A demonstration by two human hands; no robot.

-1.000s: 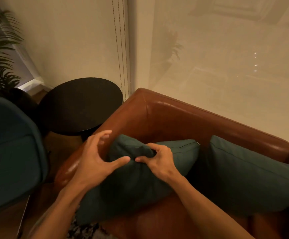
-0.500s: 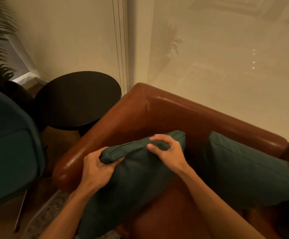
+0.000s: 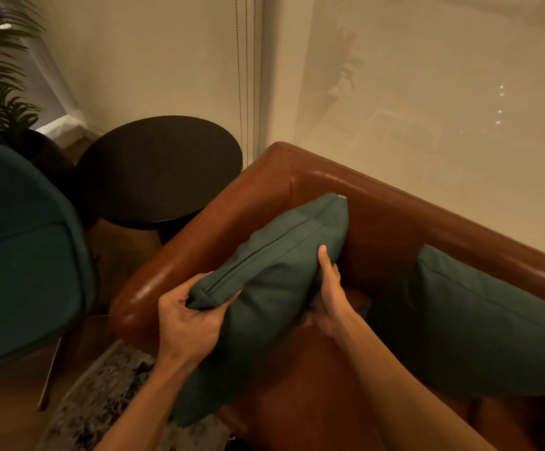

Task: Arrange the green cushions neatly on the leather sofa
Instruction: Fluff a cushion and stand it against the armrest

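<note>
Pinching the near-left corner of the green cushion, your left hand has its grip pressed together on the fabric, thumb on top by the zipper seam. Your right hand lies along the cushion's right edge, thumb up against the side; the other fingers are tucked out of sight, so you cannot tell whether that grip actually clasps the cushion or only steadies it.

Between your hands the cushion stands on edge, tilted, its far corner reaching up toward the backrest of the leather sofa, its lower end hanging over the front of the seat beside the left armrest. It is in the sofa's left corner but not yet settled square against the back.

To the right, well apart from it, a second green cushion leans against the backrest and looks already placed, though its far end runs out of frame.

By the look of it, you are about halfway: one cushion seems done, this one needs seating upright in the corner.

Beyond the armrest stands a round dark tabletop, with a teal chair nearer left.
</note>
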